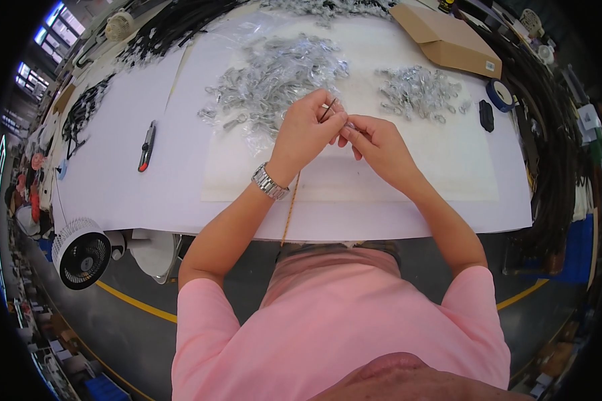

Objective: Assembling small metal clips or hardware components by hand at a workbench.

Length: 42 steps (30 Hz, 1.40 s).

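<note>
My left hand (302,136) is closed near the middle of the table, with a thin dark strip (328,109) sticking up between thumb and fingers. My right hand (383,148) meets it fingertip to fingertip, pinching something small that the fingers mostly hide. Below my left wrist, a thin brown patterned cord (289,212) runs down to the table's front edge; whether it joins the dark strip I cannot tell. Just beyond my hands spreads a large pile of small metal clasps in clear plastic (274,70). A smaller pile of similar silvery pieces (420,92) lies to the right.
A black cutter knife (147,147) lies on the white table (127,194) at left. At right are an open cardboard box (448,40), a blue tape roll (499,95) and a small black object (486,116). Dark cords (160,33) cover the far left; a fan (83,257) stands near left.
</note>
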Tool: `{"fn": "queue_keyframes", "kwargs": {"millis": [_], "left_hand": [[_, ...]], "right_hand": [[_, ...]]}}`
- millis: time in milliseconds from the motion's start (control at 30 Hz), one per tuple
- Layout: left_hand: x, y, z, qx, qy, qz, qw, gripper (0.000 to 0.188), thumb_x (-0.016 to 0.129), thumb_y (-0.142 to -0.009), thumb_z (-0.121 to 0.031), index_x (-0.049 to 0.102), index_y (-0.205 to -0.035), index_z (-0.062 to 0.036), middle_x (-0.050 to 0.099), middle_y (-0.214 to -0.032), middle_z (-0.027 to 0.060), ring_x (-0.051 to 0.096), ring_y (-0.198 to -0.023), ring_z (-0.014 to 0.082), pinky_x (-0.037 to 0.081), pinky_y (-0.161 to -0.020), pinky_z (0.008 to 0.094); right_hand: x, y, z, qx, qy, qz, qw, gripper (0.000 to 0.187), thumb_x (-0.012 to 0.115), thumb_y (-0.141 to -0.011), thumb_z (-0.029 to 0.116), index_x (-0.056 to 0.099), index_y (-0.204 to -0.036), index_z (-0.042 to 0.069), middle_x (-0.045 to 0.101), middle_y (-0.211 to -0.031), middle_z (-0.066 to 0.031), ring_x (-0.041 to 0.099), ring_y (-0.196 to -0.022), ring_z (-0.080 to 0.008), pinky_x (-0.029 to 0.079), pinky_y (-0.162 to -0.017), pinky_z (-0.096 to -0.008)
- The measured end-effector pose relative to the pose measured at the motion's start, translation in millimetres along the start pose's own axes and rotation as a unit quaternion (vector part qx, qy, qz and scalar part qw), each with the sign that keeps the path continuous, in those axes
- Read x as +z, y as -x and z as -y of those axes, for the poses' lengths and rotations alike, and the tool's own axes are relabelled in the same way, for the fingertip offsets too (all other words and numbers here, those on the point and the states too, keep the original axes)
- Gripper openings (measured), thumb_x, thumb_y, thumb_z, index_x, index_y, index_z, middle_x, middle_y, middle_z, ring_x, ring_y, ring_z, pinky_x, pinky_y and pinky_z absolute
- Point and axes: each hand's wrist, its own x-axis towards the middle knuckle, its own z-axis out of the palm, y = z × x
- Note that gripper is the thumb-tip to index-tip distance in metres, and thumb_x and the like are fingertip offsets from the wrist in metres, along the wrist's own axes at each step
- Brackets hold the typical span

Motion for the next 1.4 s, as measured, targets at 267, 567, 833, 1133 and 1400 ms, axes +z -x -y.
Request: {"fn": "queue_keyframes", "kwargs": {"millis": [267, 567, 833, 1133, 1400], "left_hand": [[-24, -9, -4, -0.032, 0.166, -0.095, 0.981, 0.018, 0.064, -0.102, -0.021, 0.066, -0.102, -0.0026, 0.055, -0.067, -0.0028, 0.039, -0.049, 0.0014, 0.028, -0.045, 0.0197], [-28, -9, -2, 0.034, -0.095, 0.146, 0.984, 0.028, 0.053, -0.104, -0.023, 0.071, -0.104, -0.0008, 0.065, -0.072, 0.0014, 0.05, -0.065, 0.0094, 0.045, -0.061, 0.0279], [-11, 1, -12, 0.029, -0.134, 0.174, 0.975, 0.025, 0.048, -0.104, -0.013, 0.067, -0.115, -0.0008, 0.067, -0.077, 0.0019, 0.055, -0.066, 0.012, 0.046, -0.064, 0.0275], [0, 4, 16, 0.123, -0.23, 0.046, 0.964, 0.029, 0.051, -0.102, -0.009, 0.066, -0.126, -0.0025, 0.06, -0.069, 0.0035, 0.058, -0.065, 0.0132, 0.047, -0.062, 0.0309], [-32, -12, 0, -0.023, 0.0, -0.05, 0.998, 0.028, 0.055, -0.106, -0.019, 0.073, -0.113, -0.0002, 0.061, -0.071, -0.0034, 0.043, -0.054, 0.0016, 0.033, -0.049, 0.0181]], "right_hand": [[-3, 1, 0, -0.041, 0.003, -0.046, 0.998, 0.026, 0.053, -0.107, 0.022, 0.062, -0.093, 0.003, 0.052, -0.069, 0.0003, 0.05, -0.062, -0.0082, 0.042, -0.055, -0.0283], [-17, -2, -8, 0.008, -0.168, 0.049, 0.984, 0.027, 0.049, -0.109, 0.024, 0.061, -0.096, 0.004, 0.045, -0.072, 0.005, 0.04, -0.057, -0.0046, 0.033, -0.049, -0.0213], [-9, -3, -10, 0.027, -0.179, -0.025, 0.983, 0.029, 0.049, -0.11, 0.026, 0.059, -0.094, 0.004, 0.049, -0.073, 0.0042, 0.04, -0.055, -0.0043, 0.034, -0.048, -0.0218], [-13, -4, -17, 0.072, -0.287, 0.073, 0.953, 0.027, 0.051, -0.11, 0.026, 0.065, -0.105, 0.004, 0.057, -0.079, 0.0007, 0.047, -0.058, -0.006, 0.041, -0.052, -0.0237], [-66, -29, -19, 0.062, -0.559, -0.134, 0.816, 0.033, 0.061, -0.104, 0.031, 0.065, -0.114, 0.0, 0.069, -0.099, -0.0087, 0.059, -0.074, -0.0123, 0.049, -0.067, -0.0255]]}}
